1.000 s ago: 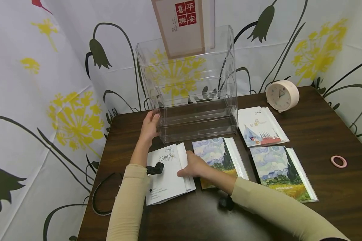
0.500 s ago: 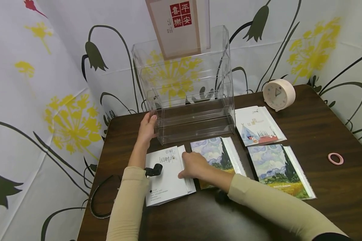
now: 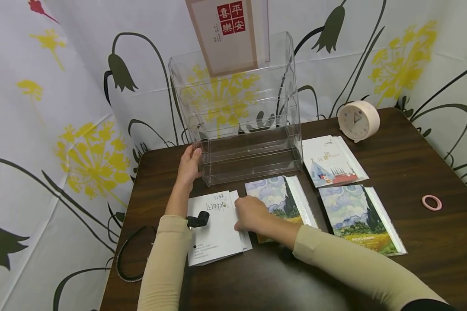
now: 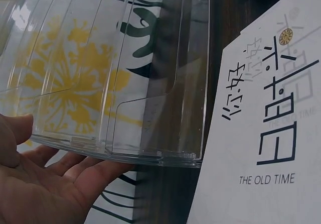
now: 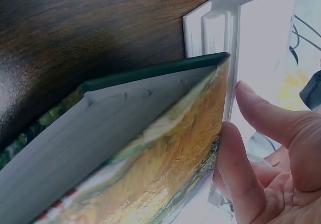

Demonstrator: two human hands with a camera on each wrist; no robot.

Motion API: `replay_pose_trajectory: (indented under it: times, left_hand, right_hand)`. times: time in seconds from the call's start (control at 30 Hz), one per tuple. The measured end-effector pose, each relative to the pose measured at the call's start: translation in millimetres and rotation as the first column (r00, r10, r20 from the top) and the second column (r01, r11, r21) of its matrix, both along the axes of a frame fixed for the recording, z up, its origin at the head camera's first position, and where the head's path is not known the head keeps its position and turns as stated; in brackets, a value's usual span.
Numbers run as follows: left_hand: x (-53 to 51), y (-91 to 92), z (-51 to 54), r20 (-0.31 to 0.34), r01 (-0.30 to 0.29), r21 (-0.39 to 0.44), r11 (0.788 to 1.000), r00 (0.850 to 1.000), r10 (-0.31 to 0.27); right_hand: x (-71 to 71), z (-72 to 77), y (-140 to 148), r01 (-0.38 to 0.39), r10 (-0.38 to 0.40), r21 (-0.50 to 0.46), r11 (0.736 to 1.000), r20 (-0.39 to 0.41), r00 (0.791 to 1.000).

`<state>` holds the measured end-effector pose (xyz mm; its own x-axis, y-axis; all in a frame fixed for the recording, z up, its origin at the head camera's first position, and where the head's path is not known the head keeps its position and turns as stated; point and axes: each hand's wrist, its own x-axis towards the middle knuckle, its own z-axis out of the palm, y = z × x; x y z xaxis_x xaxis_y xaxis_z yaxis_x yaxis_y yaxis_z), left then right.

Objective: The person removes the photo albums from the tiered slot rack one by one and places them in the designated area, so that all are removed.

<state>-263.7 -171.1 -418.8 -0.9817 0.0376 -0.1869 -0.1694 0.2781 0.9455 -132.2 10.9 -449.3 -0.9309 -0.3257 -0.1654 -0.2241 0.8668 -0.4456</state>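
White album [image 3: 214,231], lettered "THE OLD TIME", lies on the desk [image 3: 412,172] at the near left, in front of a clear rack [image 3: 253,175]. Both hands are apart from each other. With its thumb opposite its fingers, the left hand [image 3: 188,170] holds the rack's left side. At the white album's right edge, the right hand [image 3: 253,214] touches it; whether it is clamped on the edge I cannot tell. Just right lies a painted album [image 3: 268,192], partly behind that hand. Farther right sit a second painted album [image 3: 359,216], a tent-print album [image 3: 328,162] and, at the far right, a round clock [image 3: 359,121].
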Motion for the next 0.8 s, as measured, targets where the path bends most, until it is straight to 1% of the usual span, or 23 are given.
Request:
replay_pose_trajectory:
  times: [0.1, 0.27, 0.4, 0.53, 0.6, 0.7, 0.77, 0.8]
  left_hand:
    - [0.3, 0.0, 0.5, -0.001, 0.0, 0.002, 1.0, 1.0, 0.0]
    - [1.4, 0.3, 1.3, -0.008, 0.01, 0.002, 1.0, 1.0, -0.01]
    - [1.9, 0.1, 0.8, -0.008, 0.004, 0.005, 1.0, 1.0, -0.004]
    - [2.2, -0.3, 0.1, -0.008, -0.001, 0.001, 1.0, 1.0, 0.001]
    - [1.9, -0.3, 0.1, -0.014, -0.001, 0.001, 1.0, 1.0, 0.001]
    - [2.0, -0.2, -0.7, -0.021, -0.002, 0.004, 1.0, 1.0, 0.002]
    - [1.6, 0.0, -1.1, -0.022, -0.002, 0.004, 1.0, 1.0, 0.002]
    - [1.5, -0.1, -1.5, -0.022, -0.002, 0.002, 1.0, 1.0, 0.003]
  right_hand:
    - [0.3, 1.0, -0.1, -0.004, 0.004, -0.006, 1.0, -0.003, 1.0]
    - [1.4, 6.5, 4.8, -0.003, 0.004, -0.039, 0.999, 0.029, 1.0]
    - [-1.5, 15.7, 17.9, 0.007, -0.004, -0.117, 0.993, 0.033, 0.999]
    - [-10.2, 30.6, 41.2, 0.027, -0.025, -0.232, 0.972, 0.014, 1.0]
    - [-16.1, 39.6, 56.1, 0.045, -0.048, -0.272, 0.961, -0.004, 0.999]
    - [-25.5, 52.7, 81.1, 0.094, -0.111, -0.308, 0.947, -0.037, 0.993]
    - [-32.4, 57.7, 97.9, 0.135, -0.169, -0.335, 0.933, -0.075, 0.983]
    - [-35.6, 59.6, 106.2, 0.161, -0.206, -0.348, 0.923, -0.095, 0.974]
